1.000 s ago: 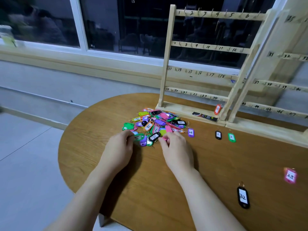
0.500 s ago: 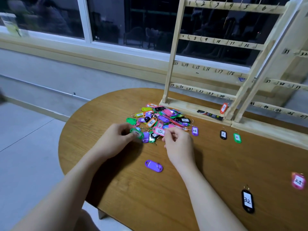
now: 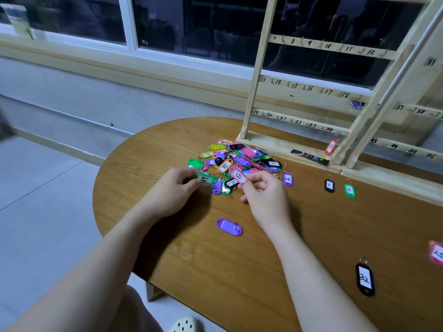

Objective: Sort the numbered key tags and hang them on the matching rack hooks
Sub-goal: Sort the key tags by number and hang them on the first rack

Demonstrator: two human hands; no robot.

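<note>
The left hand (image 3: 176, 188) pinches a green plastic key tag (image 3: 206, 179) whose white label reads 19, holding it at the near left fringe of the heap of coloured plastic key tags (image 3: 239, 161). The right hand (image 3: 265, 195) pinches a pink plastic key tag (image 3: 237, 174) by its near end, label up; the number on it is hard to read. Both hands sit just near of the heap, which lies on the rounded brown wooden table (image 3: 191, 271) against the foot of the pale wooden numbered rack (image 3: 299, 121).

Near of the hands a single purple plastic key tag (image 3: 229, 226) lies face down, well apart from the heap, with bare wood around it. The table's curved edge runs close on the left of the heap and left arm, dropping to grey floor. To the right, a black key tag (image 3: 329, 185) and a green key tag marked 2 (image 3: 349, 190) lie side by side just near of the rack base. A black key tag marked 32 (image 3: 365, 279) lies far right and near, and a pink key tag marked 25 (image 3: 436, 252) sits cut off at the right frame edge. An orange-red key tag marked 37 (image 3: 331, 147) hangs at the right end of the rack's lowest rail, beside a dark flat strip (image 3: 309, 157) on the rack base.
</note>
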